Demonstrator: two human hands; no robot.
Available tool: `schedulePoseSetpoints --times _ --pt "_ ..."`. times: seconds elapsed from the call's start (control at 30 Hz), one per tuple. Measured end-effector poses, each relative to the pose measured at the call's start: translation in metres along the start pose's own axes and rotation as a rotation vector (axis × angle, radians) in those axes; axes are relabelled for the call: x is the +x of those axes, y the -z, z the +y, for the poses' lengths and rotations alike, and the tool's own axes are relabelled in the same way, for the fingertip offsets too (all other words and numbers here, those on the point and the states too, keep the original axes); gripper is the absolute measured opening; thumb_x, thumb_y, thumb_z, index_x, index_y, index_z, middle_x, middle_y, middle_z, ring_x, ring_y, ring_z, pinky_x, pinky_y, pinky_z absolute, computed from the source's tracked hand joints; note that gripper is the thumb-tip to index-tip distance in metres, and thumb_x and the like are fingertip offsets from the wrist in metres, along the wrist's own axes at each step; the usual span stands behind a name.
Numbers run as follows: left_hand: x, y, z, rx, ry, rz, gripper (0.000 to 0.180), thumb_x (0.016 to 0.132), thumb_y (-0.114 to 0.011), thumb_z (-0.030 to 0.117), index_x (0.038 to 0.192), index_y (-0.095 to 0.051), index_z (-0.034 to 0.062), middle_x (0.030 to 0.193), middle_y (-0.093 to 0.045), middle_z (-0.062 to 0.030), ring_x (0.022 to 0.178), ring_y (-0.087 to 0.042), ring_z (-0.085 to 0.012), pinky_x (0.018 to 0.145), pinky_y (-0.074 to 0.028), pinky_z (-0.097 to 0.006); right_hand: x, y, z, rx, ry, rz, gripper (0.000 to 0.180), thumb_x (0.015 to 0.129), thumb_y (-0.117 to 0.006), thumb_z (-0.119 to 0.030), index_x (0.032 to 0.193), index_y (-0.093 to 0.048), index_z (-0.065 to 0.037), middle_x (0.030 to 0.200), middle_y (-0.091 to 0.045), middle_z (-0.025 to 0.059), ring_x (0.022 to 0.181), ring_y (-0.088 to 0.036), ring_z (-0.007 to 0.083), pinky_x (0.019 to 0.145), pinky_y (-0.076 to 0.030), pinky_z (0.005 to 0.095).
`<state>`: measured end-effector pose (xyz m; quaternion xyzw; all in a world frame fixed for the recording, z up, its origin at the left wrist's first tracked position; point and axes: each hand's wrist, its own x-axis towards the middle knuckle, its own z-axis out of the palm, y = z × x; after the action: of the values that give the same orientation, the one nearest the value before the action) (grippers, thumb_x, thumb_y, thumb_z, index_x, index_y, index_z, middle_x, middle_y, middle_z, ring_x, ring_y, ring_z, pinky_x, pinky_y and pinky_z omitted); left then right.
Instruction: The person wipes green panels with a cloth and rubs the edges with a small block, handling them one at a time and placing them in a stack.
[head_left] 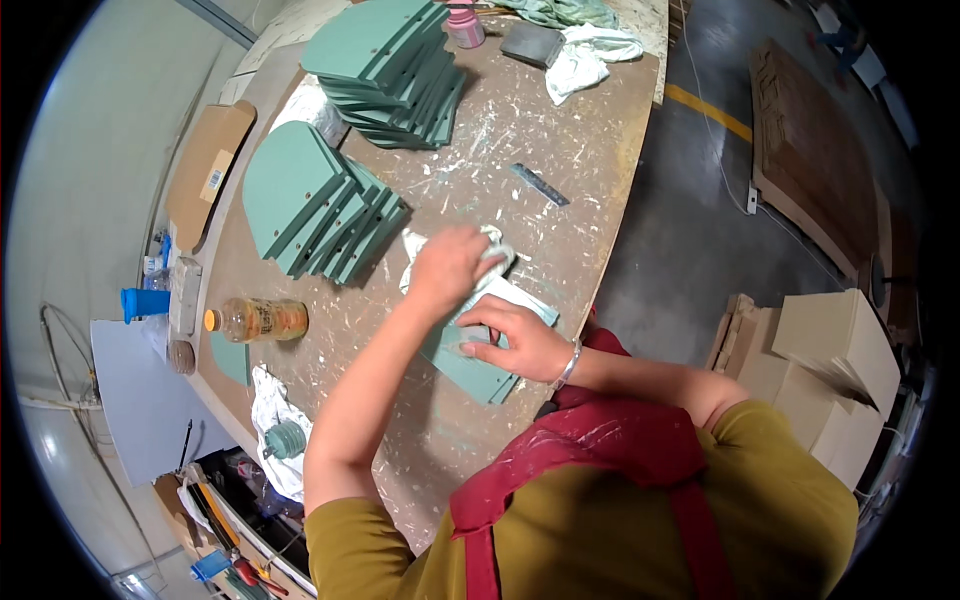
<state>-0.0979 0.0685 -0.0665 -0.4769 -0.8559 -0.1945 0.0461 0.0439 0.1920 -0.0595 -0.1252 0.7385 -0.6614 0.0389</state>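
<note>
Green-painted panels (470, 372) lie near the table's front edge, with my hands over them. Beyond them my left hand (452, 268) is curled on a crumpled white cloth (497, 250), part of which shows on either side of the fingers. My right hand (523, 343), with a bracelet at its wrist, is closed around a small pale grey flat piece (472, 340) just above the green surface; its exact kind is hard to make out. A pale strip (520, 297) runs along the panels' far side, between the two hands.
Two stacks of green curved panels, one nearer (300, 195) and one farther (385, 70), stand on the left. A dark flat blade (540, 185) lies mid-table. A bottle (262, 320) rests leftward, near a rag with a green jar (285, 440). Cardboard boxes (835, 370) stand right.
</note>
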Motion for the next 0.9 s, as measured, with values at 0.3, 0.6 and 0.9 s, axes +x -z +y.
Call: schedulePoseSetpoints --times 0.3,0.6,0.9 --pt "0.016 0.008 -0.009 -0.128 0.225 0.034 0.031 0.090 -0.063 0.032 0.094 -0.060 0.0021 0.085 -0.059 -0.0180 0.087 -0.058 -0.0391 0.075 -0.045 -0.046 0.000 -0.001 0.004 -0.028 0.064 -0.005 0.031 0.088 -0.069 -0.019 0.113 -0.061 -0.004 0.099 -0.056 0.0104 0.078 -0.060 0.0242 0.070 -0.051 0.0327" --pt "0.028 0.051 -0.016 -0.114 0.413 0.080 0.027 0.092 -0.063 0.029 0.095 -0.062 0.0019 0.090 -0.064 -0.0204 0.080 -0.060 -0.0391 0.072 -0.048 -0.044 0.004 -0.005 0.006 0.016 0.056 -0.058 0.031 0.087 -0.070 -0.019 0.113 -0.063 -0.004 0.099 -0.057 0.0083 0.078 -0.056 0.0184 0.070 -0.048 0.0293" --pt "-0.091 0.144 0.059 -0.744 0.954 0.539 0.024 0.098 -0.058 0.025 0.105 -0.059 0.0014 0.090 -0.063 -0.0038 0.078 -0.057 -0.0087 0.070 -0.046 -0.022 0.064 0.113 -0.031 0.293 -0.138 0.150 0.036 0.096 -0.058 -0.026 0.125 -0.058 -0.004 0.109 -0.063 0.0019 0.097 -0.058 0.0099 0.080 -0.049 0.0274"
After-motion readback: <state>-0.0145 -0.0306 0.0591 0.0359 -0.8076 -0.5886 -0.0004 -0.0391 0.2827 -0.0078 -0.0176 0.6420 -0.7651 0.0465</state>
